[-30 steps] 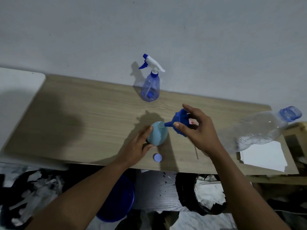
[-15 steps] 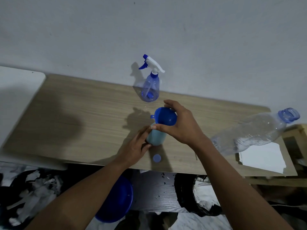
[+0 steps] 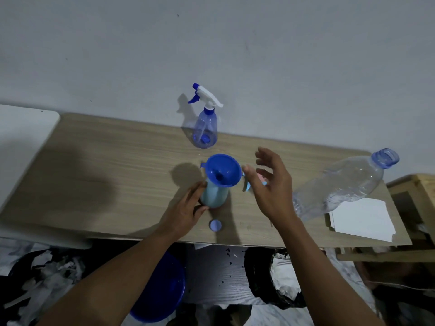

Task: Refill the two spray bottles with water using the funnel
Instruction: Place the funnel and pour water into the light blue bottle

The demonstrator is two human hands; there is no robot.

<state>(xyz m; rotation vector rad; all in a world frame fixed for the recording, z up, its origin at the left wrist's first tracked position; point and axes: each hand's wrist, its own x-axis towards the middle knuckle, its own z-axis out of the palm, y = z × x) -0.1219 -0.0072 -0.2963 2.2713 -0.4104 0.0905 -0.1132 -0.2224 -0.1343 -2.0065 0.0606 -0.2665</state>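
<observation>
The left hand is gripping the light-blue spray bottle at table centre, fingers wrapped around its body, while the blue funnel is sitting in the bottle's neck. The right hand is hovering at the funnel's 3 o'clock with fingers spread, holding nothing and just clear of the rim. The large water bottle, uncapped and leaning, is standing farther out at 3 o'clock, well apart from the funnel. Risk assessment: the funnel is resting loosely and appears slightly off-centre, so a fast or off-axis pour from the wide-bodied water bottle is likely to tip it or overflow the cone; a slackening left-hand grip would let the narrow bottle topple. Water reaching the white paper sheets at 4 o'clock would soak them. Count: two spray bottles, the second clear one with its trigger head fitted at 12 o'clock; one funnel; one water bottle; one small round cap lying at 6 o'clock on the wooden table. Small pale items behind the right hand cannot be identified.
</observation>
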